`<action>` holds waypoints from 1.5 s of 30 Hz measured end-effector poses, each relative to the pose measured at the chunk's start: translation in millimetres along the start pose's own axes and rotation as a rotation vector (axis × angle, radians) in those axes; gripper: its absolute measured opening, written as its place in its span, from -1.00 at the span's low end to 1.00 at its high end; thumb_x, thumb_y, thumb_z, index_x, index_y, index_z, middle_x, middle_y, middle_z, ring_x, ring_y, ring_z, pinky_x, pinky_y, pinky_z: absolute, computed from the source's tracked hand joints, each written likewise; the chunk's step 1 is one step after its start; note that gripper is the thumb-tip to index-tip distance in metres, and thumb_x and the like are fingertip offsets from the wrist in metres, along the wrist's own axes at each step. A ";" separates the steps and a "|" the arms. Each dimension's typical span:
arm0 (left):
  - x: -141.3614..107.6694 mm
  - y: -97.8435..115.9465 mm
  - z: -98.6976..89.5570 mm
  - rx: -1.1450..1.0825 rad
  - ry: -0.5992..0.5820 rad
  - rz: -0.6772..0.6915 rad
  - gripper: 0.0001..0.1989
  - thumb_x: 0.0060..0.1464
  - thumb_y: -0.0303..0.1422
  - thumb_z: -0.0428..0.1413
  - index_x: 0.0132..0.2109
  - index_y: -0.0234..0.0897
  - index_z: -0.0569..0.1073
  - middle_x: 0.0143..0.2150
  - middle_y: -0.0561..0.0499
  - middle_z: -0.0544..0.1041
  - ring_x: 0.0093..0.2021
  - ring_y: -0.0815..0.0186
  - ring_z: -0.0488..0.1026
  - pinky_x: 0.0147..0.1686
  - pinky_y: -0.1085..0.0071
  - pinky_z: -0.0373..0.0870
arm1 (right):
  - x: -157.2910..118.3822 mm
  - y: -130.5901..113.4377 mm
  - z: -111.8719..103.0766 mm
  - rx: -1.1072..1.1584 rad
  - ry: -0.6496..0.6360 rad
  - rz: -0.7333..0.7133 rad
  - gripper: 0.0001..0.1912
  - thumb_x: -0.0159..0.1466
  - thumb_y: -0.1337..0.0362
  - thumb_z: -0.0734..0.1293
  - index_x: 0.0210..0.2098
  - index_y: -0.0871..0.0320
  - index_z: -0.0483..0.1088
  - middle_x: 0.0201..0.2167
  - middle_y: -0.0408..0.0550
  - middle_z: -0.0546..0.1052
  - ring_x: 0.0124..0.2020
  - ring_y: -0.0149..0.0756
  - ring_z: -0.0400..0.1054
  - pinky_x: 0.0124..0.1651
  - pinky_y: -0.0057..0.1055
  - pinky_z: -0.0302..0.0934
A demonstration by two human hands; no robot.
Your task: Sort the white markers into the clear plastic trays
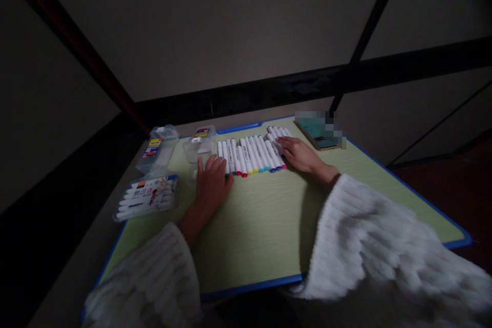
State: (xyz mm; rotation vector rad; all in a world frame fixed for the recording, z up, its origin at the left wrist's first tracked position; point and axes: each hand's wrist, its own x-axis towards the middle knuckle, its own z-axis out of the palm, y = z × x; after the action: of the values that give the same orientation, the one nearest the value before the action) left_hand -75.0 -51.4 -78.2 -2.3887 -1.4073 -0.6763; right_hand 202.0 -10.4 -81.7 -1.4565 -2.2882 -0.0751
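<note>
A row of white markers (253,154) with coloured ends lies side by side across the middle of the table. My left hand (212,177) rests at the row's left end, fingers spread, its thumb side by the nearest markers. At the right end, my right hand (302,155) reaches over with fingers stretched out, their tips touching the markers there. Just beyond those fingertips, a smaller group of white markers (280,131) lies at a slant. The fingers partly cover the markers beneath them.
On the left stand a clear plastic case (163,151), a smaller clear box (200,146) and a clear pack of markers (148,196). A dark green flat object (319,132) lies at the back right. The pale green table (261,236) has a blue edge, with a wall behind.
</note>
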 end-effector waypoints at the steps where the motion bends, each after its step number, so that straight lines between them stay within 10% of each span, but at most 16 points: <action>1: 0.3 0.3 -0.2 0.005 -0.010 0.012 -0.72 0.00 -0.37 0.00 -0.09 -0.30 0.33 -0.04 -0.18 0.41 0.06 0.05 0.25 0.15 -0.10 -0.10 | -0.2 0.5 0.9 -0.012 -0.013 0.003 -0.55 0.23 0.37 0.03 0.06 0.35 0.24 0.07 0.18 0.31 0.10 -0.12 0.15 0.12 -0.19 0.01; 39: -1.5 9.5 1.0 0.039 -0.199 0.115 -0.63 0.10 -0.36 -0.09 0.04 -0.45 0.24 0.08 -0.23 0.32 0.11 0.18 0.23 0.17 0.19 0.06 | 2.6 16.5 11.6 -0.123 -0.073 -0.146 -0.57 0.29 0.28 -0.02 -0.01 0.36 0.29 0.03 0.25 0.32 0.09 -0.06 0.16 0.07 -0.15 0.10; 45: 0.3 6.9 -14.0 0.054 -0.127 -0.068 -0.75 0.05 -0.42 -0.06 -0.10 -0.34 0.32 -0.12 -0.14 0.40 -0.07 0.18 0.31 -0.07 0.25 0.27 | 2.2 13.3 9.0 -0.137 -0.079 -0.139 -0.55 0.30 0.28 -0.03 0.00 0.37 0.29 0.03 0.27 0.32 0.09 -0.04 0.16 0.07 -0.15 0.11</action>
State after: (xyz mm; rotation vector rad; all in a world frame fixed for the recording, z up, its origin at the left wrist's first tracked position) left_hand -72.3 -61.1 -66.2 -2.3886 -1.5441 -0.5035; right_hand 210.0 -0.2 -91.4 -1.3864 -2.4898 -0.2230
